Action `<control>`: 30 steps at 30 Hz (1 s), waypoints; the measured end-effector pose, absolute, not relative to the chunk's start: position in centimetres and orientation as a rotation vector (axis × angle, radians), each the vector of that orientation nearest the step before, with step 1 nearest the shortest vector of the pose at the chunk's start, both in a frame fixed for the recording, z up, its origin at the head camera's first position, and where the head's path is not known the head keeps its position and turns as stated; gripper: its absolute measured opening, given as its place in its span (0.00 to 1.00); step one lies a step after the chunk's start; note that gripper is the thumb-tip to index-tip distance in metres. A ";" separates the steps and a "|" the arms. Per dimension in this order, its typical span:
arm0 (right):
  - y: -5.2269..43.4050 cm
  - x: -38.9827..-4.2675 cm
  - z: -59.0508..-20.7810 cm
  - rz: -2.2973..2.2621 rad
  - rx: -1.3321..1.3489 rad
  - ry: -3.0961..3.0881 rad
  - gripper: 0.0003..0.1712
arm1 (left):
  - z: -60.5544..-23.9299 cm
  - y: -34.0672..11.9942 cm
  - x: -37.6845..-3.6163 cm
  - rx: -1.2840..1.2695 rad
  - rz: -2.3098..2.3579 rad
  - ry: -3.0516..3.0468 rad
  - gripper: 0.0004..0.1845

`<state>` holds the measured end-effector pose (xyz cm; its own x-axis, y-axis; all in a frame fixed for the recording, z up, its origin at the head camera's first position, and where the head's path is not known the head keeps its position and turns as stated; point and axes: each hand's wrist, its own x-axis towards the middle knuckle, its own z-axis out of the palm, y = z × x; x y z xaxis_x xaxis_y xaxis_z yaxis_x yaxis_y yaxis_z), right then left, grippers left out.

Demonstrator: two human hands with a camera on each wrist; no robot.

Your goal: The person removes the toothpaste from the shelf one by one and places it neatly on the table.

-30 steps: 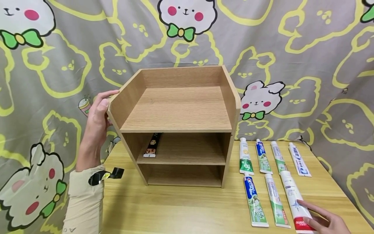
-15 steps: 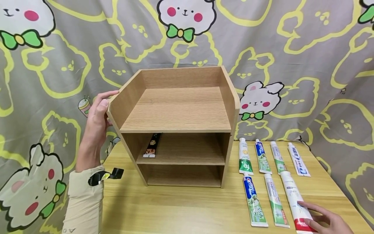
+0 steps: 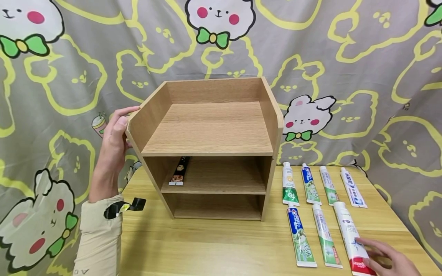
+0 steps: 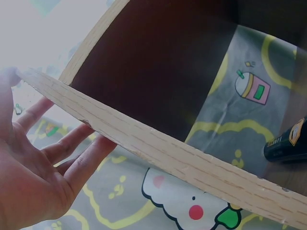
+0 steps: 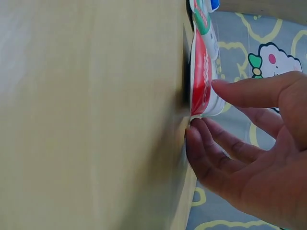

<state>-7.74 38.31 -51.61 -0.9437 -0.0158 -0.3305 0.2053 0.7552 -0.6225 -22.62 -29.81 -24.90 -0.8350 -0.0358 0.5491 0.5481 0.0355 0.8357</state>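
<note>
Toothpaste tubes, seven on the worktop (image 3: 207, 249): right hand (image 3: 386, 260) fingers loosely pinch the red-ended tube (image 3: 352, 239); left hand (image 3: 114, 147) grips the shelf (image 3: 210, 145).

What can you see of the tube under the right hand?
The tube is white with a red crimped end and a white cap, plastic by its look. It lies flat on the table near the front right edge, cap toward the backdrop, rightmost in the near row. The right hand has its fingertips on the red end; whether it grips cannot be told.
</note>
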 end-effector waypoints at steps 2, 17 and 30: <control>38.0 -7.7 -51.4 -1.001 0.153 2.658 0.39 | -24.9 -29.8 -22.7 -0.517 -1.850 -1.901 0.25; 33.9 -6.8 -48.7 -1.146 -0.004 3.014 0.23 | -24.9 -29.6 -22.7 -0.517 -1.846 -1.909 0.25; 27.7 -7.8 -46.4 -1.190 -0.442 3.097 0.25 | -25.0 -29.8 -22.6 -0.500 -1.864 -1.892 0.25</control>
<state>-7.85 27.73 -46.43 -0.9445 -0.1690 0.2818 -0.3143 0.7152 -0.6243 -22.63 -29.78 -25.01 -0.8398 -0.0465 0.5409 0.5402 0.0287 0.8411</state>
